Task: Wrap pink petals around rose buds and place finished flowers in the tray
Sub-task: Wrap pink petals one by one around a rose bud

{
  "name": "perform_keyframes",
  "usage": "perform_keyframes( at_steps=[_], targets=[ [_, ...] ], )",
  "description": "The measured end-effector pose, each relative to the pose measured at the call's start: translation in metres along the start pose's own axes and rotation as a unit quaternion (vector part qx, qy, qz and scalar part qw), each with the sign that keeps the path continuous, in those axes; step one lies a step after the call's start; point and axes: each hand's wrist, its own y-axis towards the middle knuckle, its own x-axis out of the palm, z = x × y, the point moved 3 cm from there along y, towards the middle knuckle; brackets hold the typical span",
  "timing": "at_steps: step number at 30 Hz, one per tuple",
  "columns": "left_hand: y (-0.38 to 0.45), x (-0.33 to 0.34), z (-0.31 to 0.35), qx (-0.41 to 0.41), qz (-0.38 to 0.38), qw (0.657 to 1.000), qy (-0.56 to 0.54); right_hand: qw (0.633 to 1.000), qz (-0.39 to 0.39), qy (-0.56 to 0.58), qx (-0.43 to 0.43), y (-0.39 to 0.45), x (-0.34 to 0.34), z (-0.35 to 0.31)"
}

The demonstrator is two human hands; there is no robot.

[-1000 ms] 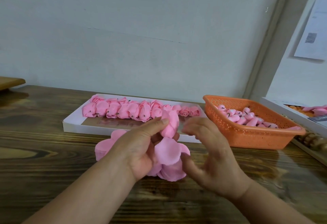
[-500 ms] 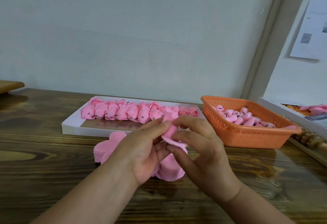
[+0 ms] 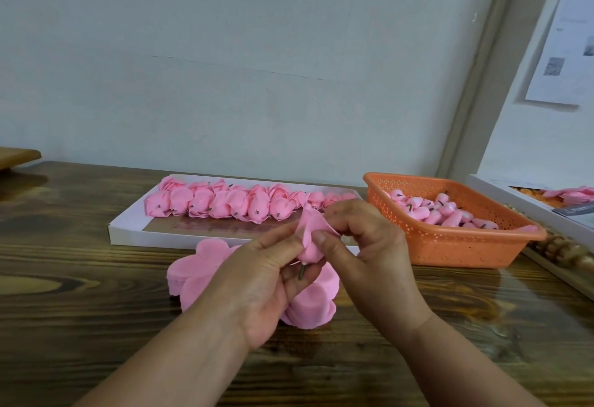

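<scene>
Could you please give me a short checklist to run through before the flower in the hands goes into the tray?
1. Bud held firmly: ok. The left hand grips the rose bud, its short stem pointing down.
2. Petal wrapped fully round the bud: not ok. The right hand pinches a petal that flares out at the top.
3. Room in the white tray: ok. The finished flowers line the far side; the near strip is bare.
4. Spare petals in reach: ok. The petal stack lies under the hands.
5. More buds available: ok. The orange basket holds many.
</scene>
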Motion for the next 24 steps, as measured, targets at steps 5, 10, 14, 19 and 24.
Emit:
perform_keyframes(
  at_steps=[5,10,14,19,24],
  targets=[
    [0.0005,0.0004,-0.0001,0.010,-0.008,1.000,0.002,0.999,-0.015,0.019,0.045,0.0003,0.0010,0.0043],
    [-0.0001,-0.0013,0.0016,0.037,-0.016,0.999,0.033,0.998,-0.020,0.026,0.050,0.0013,-0.0005,0.0063],
    [0.0059,-0.0065,-0.0021,0.045,0.009,0.998,0.046,0.998,-0.018,0.036,0.041,0.0013,0.0012,0.0057],
    [0.0063,-0.0068,-0.0050,0.042,0.017,0.998,0.052,0.998,-0.002,0.045,0.052,-0.0013,0.0037,0.0073],
    [0.0051,-0.0064,-0.0079,0.056,0.012,0.997,0.043,0.992,0.041,0.059,0.106,-0.0014,0.0063,0.0094]
  ],
)
